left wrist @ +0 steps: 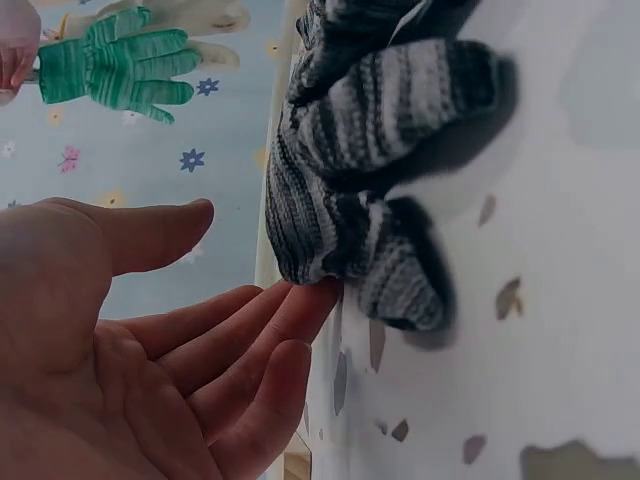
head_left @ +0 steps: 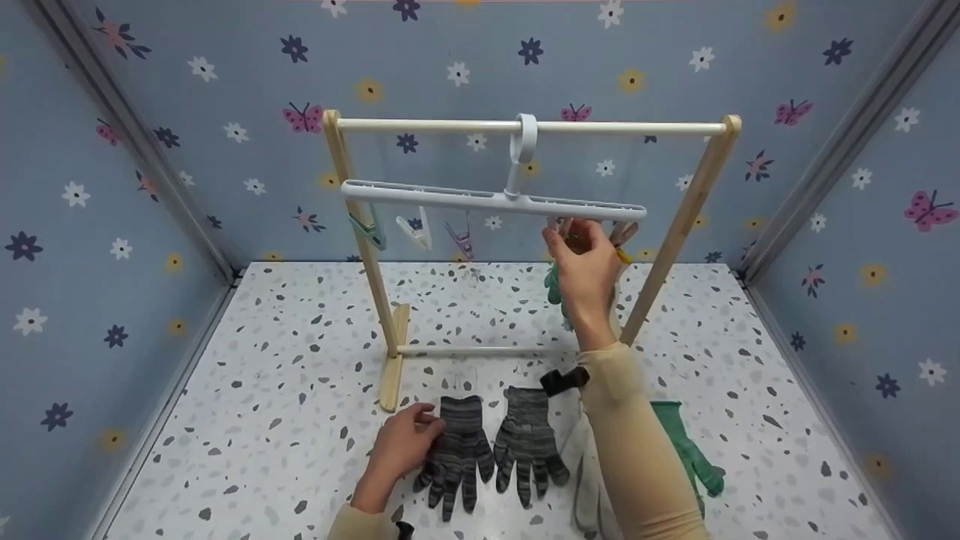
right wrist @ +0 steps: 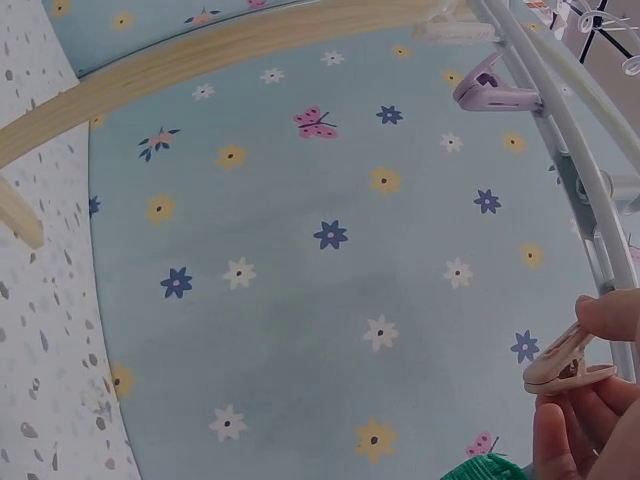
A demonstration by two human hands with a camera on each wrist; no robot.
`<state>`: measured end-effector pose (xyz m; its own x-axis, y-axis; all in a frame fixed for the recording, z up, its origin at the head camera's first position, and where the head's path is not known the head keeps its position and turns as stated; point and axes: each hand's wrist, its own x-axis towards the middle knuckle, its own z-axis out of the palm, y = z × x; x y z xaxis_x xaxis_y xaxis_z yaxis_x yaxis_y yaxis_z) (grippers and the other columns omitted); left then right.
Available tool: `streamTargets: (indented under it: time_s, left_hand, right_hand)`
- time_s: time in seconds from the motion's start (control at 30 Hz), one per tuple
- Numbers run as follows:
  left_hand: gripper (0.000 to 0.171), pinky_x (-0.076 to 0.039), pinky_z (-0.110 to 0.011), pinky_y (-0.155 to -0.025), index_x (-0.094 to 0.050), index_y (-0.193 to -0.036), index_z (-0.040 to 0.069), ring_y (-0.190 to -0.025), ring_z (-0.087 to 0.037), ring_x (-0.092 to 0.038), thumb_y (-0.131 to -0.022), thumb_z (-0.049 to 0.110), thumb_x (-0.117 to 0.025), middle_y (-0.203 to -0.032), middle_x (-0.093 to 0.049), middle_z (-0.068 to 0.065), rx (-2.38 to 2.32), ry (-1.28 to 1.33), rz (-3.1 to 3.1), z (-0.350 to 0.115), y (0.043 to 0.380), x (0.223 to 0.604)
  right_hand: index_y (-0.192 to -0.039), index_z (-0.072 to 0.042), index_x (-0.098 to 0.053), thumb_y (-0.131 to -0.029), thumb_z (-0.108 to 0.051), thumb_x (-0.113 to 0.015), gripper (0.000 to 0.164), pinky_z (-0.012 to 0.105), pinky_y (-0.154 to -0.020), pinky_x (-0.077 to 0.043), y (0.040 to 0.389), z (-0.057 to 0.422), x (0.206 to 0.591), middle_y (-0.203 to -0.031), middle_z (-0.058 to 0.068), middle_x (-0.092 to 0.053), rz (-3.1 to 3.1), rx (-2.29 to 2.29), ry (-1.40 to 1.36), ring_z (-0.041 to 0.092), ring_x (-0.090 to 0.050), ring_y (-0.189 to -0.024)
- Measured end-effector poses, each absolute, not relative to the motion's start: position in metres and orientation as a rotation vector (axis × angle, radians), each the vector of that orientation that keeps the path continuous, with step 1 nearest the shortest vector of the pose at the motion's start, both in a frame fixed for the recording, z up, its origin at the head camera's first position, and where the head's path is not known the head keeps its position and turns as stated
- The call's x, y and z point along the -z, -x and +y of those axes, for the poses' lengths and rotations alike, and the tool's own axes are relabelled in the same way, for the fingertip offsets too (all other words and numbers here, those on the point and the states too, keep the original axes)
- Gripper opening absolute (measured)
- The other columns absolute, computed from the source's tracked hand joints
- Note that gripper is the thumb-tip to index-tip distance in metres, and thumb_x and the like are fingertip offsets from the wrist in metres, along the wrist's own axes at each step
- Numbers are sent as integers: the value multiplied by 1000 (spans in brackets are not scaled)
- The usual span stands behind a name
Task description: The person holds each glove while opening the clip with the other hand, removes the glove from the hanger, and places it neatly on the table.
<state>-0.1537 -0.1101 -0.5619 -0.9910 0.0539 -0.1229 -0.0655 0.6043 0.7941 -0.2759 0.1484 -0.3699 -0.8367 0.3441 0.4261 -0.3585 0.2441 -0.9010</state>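
Observation:
My right hand [head_left: 586, 274] is raised to the right half of a white clip hanger [head_left: 450, 196]. Its thumb and fingers pinch a beige clothespin [right wrist: 568, 362], seen best in the right wrist view. Close below hangs a green glove [left wrist: 120, 65] with a whitish glove [left wrist: 215, 15] behind it; whether the pinched clothespin bites the green one I cannot tell. Low on the left, my left hand [head_left: 406, 444] touches the edge of a grey-black striped glove [head_left: 461, 442] with loosely extended fingers. A second striped glove [head_left: 529, 435] lies flat beside it.
The hanger hooks over the top bar of a wooden rack [head_left: 420, 124]. Green [head_left: 367, 231], white [head_left: 416, 231] and purple [head_left: 461, 241] clothespins dangle from its left half. Another green glove [head_left: 686, 446] and a white glove [head_left: 589, 484] lie by my right forearm on the speckled table [head_left: 300, 450].

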Motion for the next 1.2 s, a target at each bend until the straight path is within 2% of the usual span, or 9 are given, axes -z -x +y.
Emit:
streamTargets:
  time_s: [0.23,0.43,0.9,1.2]
  left_hand:
    - [37,-52,-48,-86,-66,-121,0,-95,-24,-70,-95,26,-67,-105,-72,-9,-1368,21,2688,-113,155,566]
    - [35,-52,-47,-84,-66,-119,2,-93,-23,-69,-96,28,-67,-104,-72,-8,-1364,37,2681,-115,153,566]
    - [28,-54,-43,-78,-67,-115,4,-91,-22,-68,-97,26,-65,-101,-69,-5,-1438,20,2703,-117,156,563]
    - [28,-55,-38,-73,-64,-121,4,-86,-17,-68,-99,22,-63,-102,-69,-5,-1556,29,2673,-115,159,559]
  right_hand:
    - [-114,-4,-67,-87,-22,-79,34,31,-81,-53,278,147,371,-103,8,-69,-1920,-1623,-12,16,-65,-92]
    - [-123,-6,-65,-87,-25,-80,43,30,-81,-53,277,149,370,-105,1,-68,-1933,-1639,-2,13,-65,-93]
    - [-130,-6,-63,-92,-17,-75,41,31,-84,-52,278,153,372,-110,5,-68,-1914,-1664,-11,17,-65,-95]
    - [-132,-8,-63,-92,-9,-72,41,27,-81,-53,278,161,376,-109,6,-70,-1909,-1658,-31,20,-66,-92]
